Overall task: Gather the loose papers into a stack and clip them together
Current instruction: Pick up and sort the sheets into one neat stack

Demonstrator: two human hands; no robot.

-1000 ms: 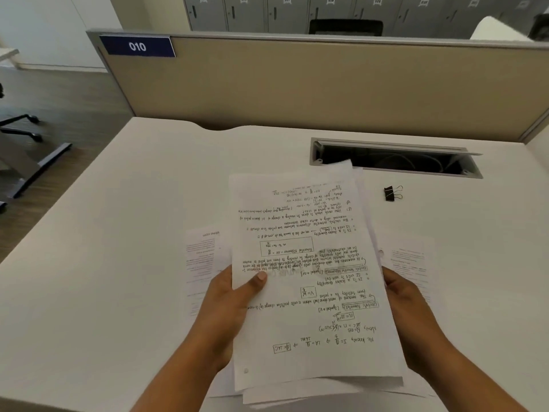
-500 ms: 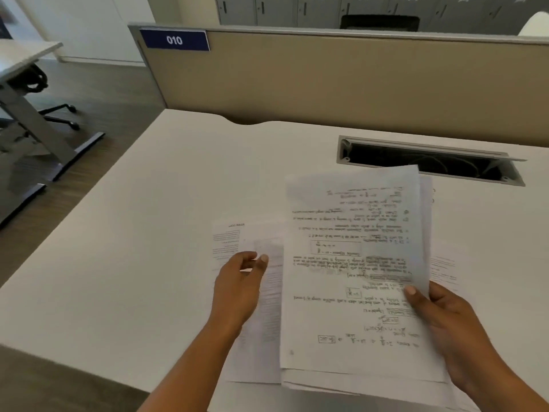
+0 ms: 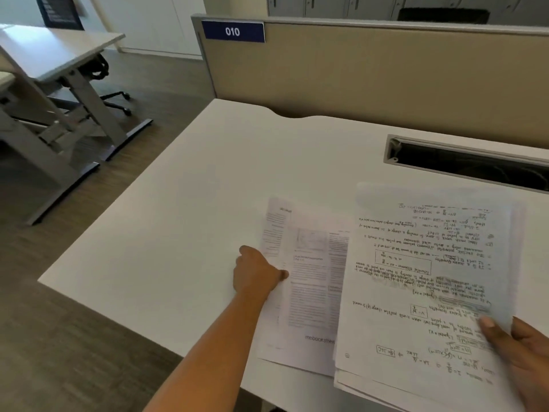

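Head view shows the left hand [image 3: 257,273] at the left edge of the printed sheets [image 3: 312,292], which lie on the desk [image 3: 208,203]. Its thumb is on top, so it pinches them; half a second ago it hovered open above. To the right, the stack [image 3: 421,292] of handwritten papers overlaps these sheets, and the right hand [image 3: 525,355] still grips its near right corner, thumb on top.

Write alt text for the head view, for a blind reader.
A person's right hand holds a stack of handwritten pages at a white desk, while the left hand pinches the edge of printed sheets beside it. A divider labelled 010 stands behind.
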